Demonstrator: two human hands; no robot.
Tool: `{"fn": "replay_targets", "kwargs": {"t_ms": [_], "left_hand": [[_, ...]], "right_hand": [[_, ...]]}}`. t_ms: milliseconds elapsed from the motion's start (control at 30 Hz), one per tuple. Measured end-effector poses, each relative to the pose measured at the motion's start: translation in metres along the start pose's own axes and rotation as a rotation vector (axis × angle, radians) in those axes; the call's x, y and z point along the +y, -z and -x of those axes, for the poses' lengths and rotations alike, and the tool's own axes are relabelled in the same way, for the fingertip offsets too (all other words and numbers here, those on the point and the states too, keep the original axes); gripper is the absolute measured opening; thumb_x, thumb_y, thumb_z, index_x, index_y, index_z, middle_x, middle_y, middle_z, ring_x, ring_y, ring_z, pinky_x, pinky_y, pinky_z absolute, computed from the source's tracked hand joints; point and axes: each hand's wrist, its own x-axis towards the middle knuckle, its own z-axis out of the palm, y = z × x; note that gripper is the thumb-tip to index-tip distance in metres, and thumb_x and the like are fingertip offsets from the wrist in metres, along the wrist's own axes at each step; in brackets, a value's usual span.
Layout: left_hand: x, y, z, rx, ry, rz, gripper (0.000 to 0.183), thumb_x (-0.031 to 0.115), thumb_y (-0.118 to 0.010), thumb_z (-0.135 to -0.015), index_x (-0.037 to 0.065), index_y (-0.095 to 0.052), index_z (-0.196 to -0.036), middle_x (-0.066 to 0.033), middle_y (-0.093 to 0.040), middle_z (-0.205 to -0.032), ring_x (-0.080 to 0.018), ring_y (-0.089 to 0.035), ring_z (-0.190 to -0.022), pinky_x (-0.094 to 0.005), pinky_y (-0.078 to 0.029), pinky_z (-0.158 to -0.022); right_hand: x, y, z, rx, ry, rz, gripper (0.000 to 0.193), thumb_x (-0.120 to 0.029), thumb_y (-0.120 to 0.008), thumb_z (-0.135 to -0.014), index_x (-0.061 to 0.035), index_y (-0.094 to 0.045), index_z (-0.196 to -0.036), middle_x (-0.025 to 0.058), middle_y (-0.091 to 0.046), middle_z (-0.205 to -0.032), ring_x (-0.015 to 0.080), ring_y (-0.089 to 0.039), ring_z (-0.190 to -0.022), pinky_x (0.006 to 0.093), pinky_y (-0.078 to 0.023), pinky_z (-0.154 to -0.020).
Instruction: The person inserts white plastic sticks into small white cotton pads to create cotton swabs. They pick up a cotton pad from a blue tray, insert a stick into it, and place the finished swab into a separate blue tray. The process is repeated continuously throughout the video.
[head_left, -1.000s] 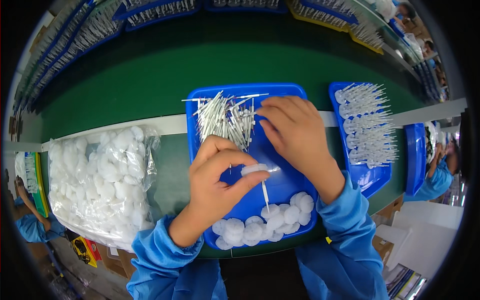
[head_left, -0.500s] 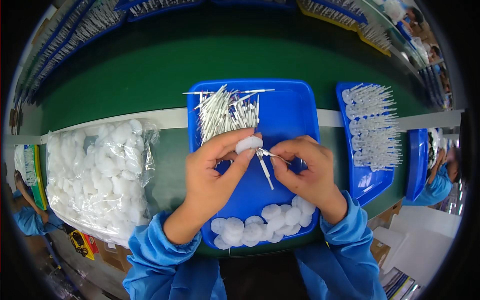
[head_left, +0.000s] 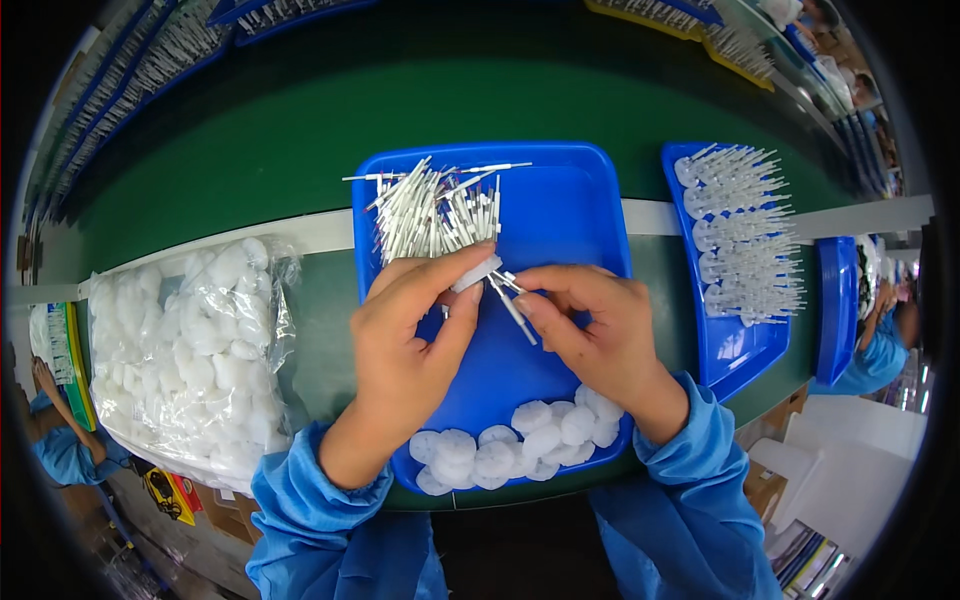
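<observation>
While the left hand (head_left: 408,325) is clasping a white plastic disc (head_left: 476,274) mid-frame between thumb and fingers, the right hand (head_left: 600,318) is pinching a slim white stick (head_left: 508,283) beside it; both are leaning inward across the blue tray (head_left: 570,195), green tabletop (head_left: 480,100) lying open across the upper frame.

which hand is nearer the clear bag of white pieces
Left. The left hand is to the right of the clear bag, not touching it; the right hand is farther right, past the left hand.
</observation>
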Motion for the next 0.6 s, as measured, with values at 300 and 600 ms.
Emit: {"fn": "replay_targets", "kwargs": {"t_ms": [300,600], "left_hand": [[0.005,-0.005,0.003,0.015,-0.277,-0.344,0.042,-0.006,-0.081,-0.084,0.004,-0.081,-0.125,-0.0117,-0.082,-0.102,-0.0260,-0.073,-0.079,-0.0361,-0.060,-0.071],[0.009,-0.008,0.010,-0.030,-0.013,-0.082,0.044,0.002,-0.085,-0.087,0.006,-0.078,-0.131,-0.0132,-0.079,-0.107,-0.0222,-0.073,-0.084,-0.0340,-0.058,-0.072]], "right_hand": [[0.008,-0.008,-0.002,0.142,0.215,0.230,0.014,-0.013,-0.090,-0.087,-0.0083,-0.080,-0.097,0.0075,-0.078,-0.078,0.0254,-0.074,-0.064,0.0359,-0.058,-0.063],[0.006,-0.008,-0.003,0.139,0.243,0.264,0.019,-0.011,-0.091,-0.084,-0.0098,-0.081,-0.100,0.0066,-0.080,-0.084,0.0262,-0.074,-0.067,0.0378,-0.058,-0.066]]}}
